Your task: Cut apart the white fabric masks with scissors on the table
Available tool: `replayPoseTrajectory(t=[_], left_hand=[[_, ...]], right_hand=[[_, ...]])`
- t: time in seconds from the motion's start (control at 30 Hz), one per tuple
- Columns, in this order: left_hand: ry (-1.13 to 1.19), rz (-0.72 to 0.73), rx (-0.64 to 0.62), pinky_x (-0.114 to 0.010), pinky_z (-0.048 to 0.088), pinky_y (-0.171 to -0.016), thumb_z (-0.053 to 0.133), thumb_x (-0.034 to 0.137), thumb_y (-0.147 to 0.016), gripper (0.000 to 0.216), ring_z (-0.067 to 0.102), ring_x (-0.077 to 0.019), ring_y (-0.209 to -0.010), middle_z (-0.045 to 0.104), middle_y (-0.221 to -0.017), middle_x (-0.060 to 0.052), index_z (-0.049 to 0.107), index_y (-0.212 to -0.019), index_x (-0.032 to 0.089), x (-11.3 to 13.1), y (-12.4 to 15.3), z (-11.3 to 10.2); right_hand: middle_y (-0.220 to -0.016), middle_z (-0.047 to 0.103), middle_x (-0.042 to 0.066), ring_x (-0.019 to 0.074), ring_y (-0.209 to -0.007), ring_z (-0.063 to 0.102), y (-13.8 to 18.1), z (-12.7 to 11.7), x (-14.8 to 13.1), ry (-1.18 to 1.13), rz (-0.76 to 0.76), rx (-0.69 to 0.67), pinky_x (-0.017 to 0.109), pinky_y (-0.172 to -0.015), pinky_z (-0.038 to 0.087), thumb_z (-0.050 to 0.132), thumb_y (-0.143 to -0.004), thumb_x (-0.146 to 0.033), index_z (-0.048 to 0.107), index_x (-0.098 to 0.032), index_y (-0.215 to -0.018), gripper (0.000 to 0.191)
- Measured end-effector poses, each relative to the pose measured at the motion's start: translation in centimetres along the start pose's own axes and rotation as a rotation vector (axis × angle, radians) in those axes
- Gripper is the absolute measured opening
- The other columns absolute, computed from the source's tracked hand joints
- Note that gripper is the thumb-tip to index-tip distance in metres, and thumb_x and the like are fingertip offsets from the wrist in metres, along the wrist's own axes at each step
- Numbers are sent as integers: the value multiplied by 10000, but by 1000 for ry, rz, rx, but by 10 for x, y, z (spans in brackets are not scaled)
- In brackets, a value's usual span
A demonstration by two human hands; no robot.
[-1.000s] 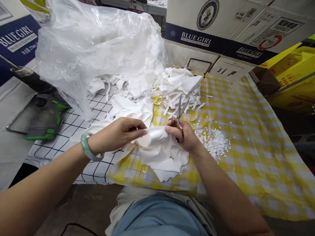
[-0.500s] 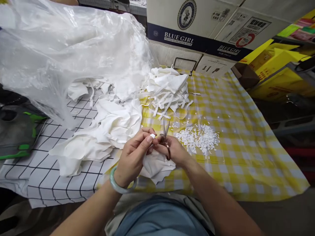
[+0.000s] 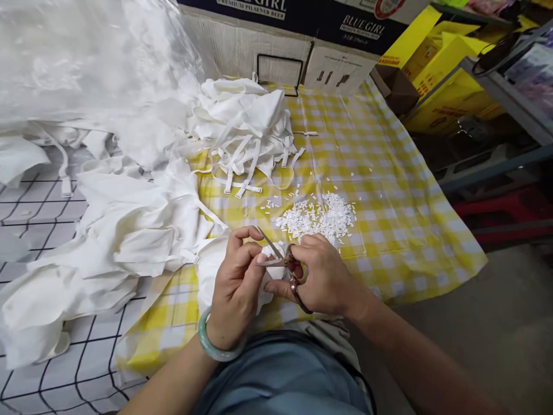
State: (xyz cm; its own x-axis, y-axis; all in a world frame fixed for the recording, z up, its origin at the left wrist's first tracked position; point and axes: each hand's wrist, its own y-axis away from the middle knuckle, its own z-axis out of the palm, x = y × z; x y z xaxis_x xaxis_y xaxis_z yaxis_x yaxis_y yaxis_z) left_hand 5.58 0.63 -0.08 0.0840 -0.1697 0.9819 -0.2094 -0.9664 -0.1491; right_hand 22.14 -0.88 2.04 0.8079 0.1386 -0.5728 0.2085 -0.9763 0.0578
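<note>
My left hand [image 3: 239, 282], a green bangle on its wrist, is closed in a pinch on a white cloth garment [image 3: 209, 274]. The garment hangs below and behind the fingers, and the exact bit pinched is partly hidden. My right hand [image 3: 324, 274] has its fingers through the handle loops of a pair of scissors [image 3: 276, 262]. The scissor blades are spread apart and point left, close to the left fingertips, with white cloth around them. Just beyond the right hand lies a heap of small white snippets [image 3: 322, 216].
A pile of white strappy garments [image 3: 246, 121] stands at the back. More white garments [image 3: 142, 219] lie on the left, near a large clear plastic bag [image 3: 95, 63]. Cardboard beer boxes [image 3: 242, 46] border the yellow checked tablecloth [image 3: 345, 132]; a metal shelf [image 3: 496, 167] is at right.
The view has shifted right and down. My right hand has turned the scissors: their blades, upright before, now spread leftward toward the left fingertips. The left hand keeps its pinch.
</note>
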Motion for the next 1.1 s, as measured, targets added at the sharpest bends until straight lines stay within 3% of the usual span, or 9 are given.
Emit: replayPoseTrajectory(t=[0.23,0.7,1.1], left_hand=[[9,66,-39,-360,426,-928,450,152,-958,216,458,-213,-1090,486,-988,-63,573,-790,209,-6,2,3],[22,95,-47,-345,420,-930,463,136,-963,174,459,-202,-1082,478,-1034,-59,605,-890,205,-11,5,5],[7,122,-114,-310,404,-948,461,107,-965,195,457,-178,-1059,511,-969,-48,600,-852,184,-8,-8,22]], right_hand=[[-533,539,-12,138,-588,446,1,1,3,-38,4,9,319,-689,318,744,-704,-558,497,-198,-551,463],[-527,538,-2,130,-562,452,1,3,4,16,41,-2,295,-646,314,722,-699,-527,492,-193,-530,440],[-496,540,10,123,-530,454,11,2,24,107,116,102,268,-599,308,674,-771,-560,503,-188,-495,493]])
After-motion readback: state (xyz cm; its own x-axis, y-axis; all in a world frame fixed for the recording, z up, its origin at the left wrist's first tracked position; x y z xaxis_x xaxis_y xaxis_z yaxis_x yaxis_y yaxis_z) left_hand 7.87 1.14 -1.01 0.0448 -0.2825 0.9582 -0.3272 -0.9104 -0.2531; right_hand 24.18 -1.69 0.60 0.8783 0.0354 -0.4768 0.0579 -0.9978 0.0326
